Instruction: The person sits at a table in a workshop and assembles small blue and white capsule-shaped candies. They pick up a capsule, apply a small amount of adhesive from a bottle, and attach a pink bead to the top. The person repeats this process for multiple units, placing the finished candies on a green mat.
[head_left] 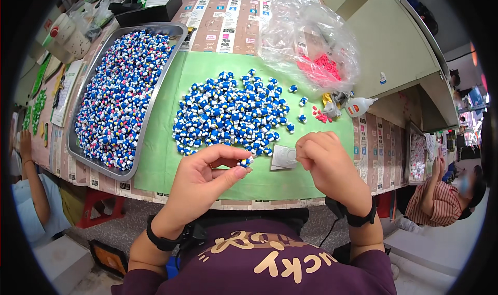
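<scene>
Between the thumb and fingers of my left hand (203, 174) is a small blue-and-white figurine (245, 162), held just in front of a loose pile of similar figurines (228, 111). My right hand (332, 160) is closed in a pinch to the right of it. Whatever its fingertips grip is hidden from this view. Close beside those fingertips lies a small white square pad (283, 157) with a round raised part on it. The pile rests on a green mat (161, 139), with a few single figurines apart at its right edge.
A metal tray (140, 152) full of figurines stands left. Small pink pieces (322, 116), a white squeeze bottle (360, 106) and a clear plastic bag (282, 36) holding pink parts lie right. A black box (150, 10) sits behind. Other people work at both sides.
</scene>
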